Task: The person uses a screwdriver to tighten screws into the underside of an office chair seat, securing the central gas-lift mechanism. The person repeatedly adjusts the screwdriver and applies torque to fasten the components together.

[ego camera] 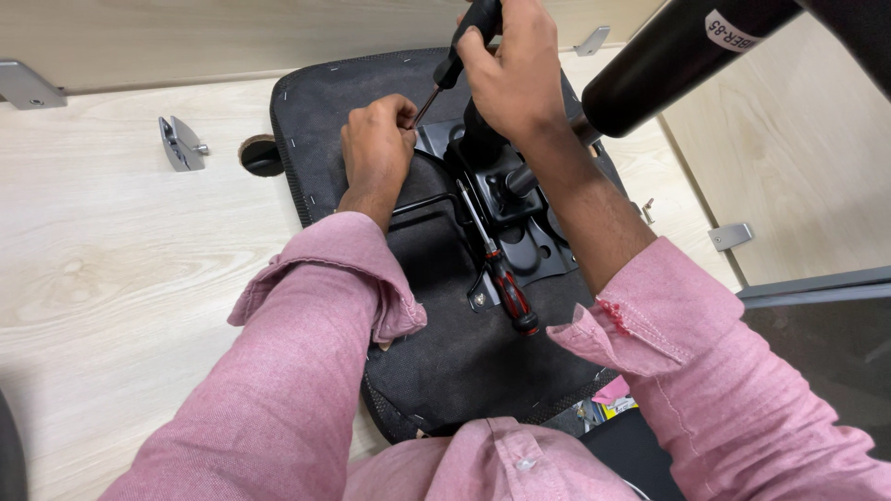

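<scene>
Pale wooden desktop (111,260) is covered by an upturned black chair seat (464,362), on whose far metal plate (520,246) the screwdriver (464,46) is gripped by the right hand (510,74), its tip pinched by the left hand (376,144), while a spare red-handled screwdriver (506,288) is left nearer.

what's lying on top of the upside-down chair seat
On the black seat underside sits a black metal mechanism plate. A spare red-and-black screwdriver lies across it. The left hand rests there; whatever lies under that hand is hidden.
</scene>
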